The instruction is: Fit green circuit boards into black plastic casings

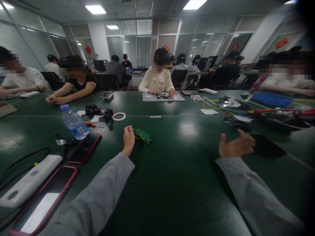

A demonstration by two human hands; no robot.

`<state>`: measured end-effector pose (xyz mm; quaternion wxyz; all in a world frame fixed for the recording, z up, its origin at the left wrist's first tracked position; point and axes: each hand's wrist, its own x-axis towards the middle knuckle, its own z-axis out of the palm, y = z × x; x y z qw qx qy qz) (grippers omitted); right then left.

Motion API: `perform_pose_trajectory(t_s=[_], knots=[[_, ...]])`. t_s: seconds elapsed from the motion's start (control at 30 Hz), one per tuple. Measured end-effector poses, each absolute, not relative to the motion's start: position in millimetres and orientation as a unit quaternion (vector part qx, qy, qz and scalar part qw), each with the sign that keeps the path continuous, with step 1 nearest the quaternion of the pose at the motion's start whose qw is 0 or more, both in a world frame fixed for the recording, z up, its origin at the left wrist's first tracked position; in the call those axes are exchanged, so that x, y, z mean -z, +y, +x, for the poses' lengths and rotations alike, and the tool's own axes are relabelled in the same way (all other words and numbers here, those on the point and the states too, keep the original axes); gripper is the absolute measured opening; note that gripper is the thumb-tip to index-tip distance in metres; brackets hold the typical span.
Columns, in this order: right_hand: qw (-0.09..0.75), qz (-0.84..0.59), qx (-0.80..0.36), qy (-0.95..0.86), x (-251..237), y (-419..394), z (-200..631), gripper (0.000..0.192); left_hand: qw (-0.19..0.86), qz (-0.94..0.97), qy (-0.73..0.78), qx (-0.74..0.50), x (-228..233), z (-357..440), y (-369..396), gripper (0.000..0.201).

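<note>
Where it lay on the green table (pixel 172 183):
Circuit board (pixel 143 135): small, green, long axis running left-to-right, tilting away rightward.
Left hand (pixel 128 139): nearer; board just right of its curled fingers, contact unclear.
Right hand (pixel 236 145): well apart, fingers spread, empty.
Hidden: board's components too small to read.

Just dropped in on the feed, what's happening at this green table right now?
A person in grey sleeves sits at a green table. Their left hand touches a small green circuit board lying on the table. Their right hand is open and held just above the surface, holding nothing. To the left lie a water bottle, two phones and a white power bank. Other people work across the table.
</note>
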<state>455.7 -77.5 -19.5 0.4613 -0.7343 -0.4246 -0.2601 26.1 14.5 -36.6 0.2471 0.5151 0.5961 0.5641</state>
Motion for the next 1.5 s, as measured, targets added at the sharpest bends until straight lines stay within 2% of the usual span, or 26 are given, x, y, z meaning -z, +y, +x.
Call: perform_pose_trajectory(t_s=[0.2, 0.27, 0.33, 0.43, 0.53, 0.8, 0.97, 1.13, 1.3, 1.5], knots=[[0.4, -0.581, 0.131, -0.696, 21, -55, 279, 0.039, 0.258, 0.519, 0.594, -0.558, 33, 28, 15, 0.032], [0.386, -0.532, 0.08, -0.749, 17, -49, 233, 0.038, 0.253, 0.522, 0.592, -0.56, 32, 29, 14, 0.032], [0.373, -0.504, 0.041, -0.778, 15, -40, 201, 0.046, 0.254, 0.518, 0.59, -0.565, 30, 30, 14, 0.033], [0.33, -0.483, 0.002, -0.811, 16, -26, 176, 0.053, 0.268, 0.508, 0.589, -0.568, 29, 30, 15, 0.034], [0.3, -0.476, -0.018, -0.827, 19, -19, 170, 0.047, 0.275, 0.505, 0.587, -0.57, 29, 31, 14, 0.034], [0.335, -0.486, -0.076, -0.804, 27, -13, 182, 0.044, 0.274, 0.5, 0.581, -0.581, 31, 31, 16, 0.035], [0.404, -0.499, -0.079, -0.763, 32, -9, 199, 0.039, 0.281, 0.5, 0.57, -0.588, 33, 29, 14, 0.034], [0.445, -0.539, -0.008, -0.716, 31, -14, 253, 0.043, 0.284, 0.501, 0.566, -0.589, 34, 27, 10, 0.035], [0.467, -0.598, 0.139, -0.637, 39, -23, 369, 0.046, 0.289, 0.506, 0.558, -0.592, 37, 26, 9, 0.034], [0.433, -0.713, 0.311, -0.456, 30, -52, 543, 0.057, 0.282, 0.502, 0.559, -0.597, 40, 26, 11, 0.031]])
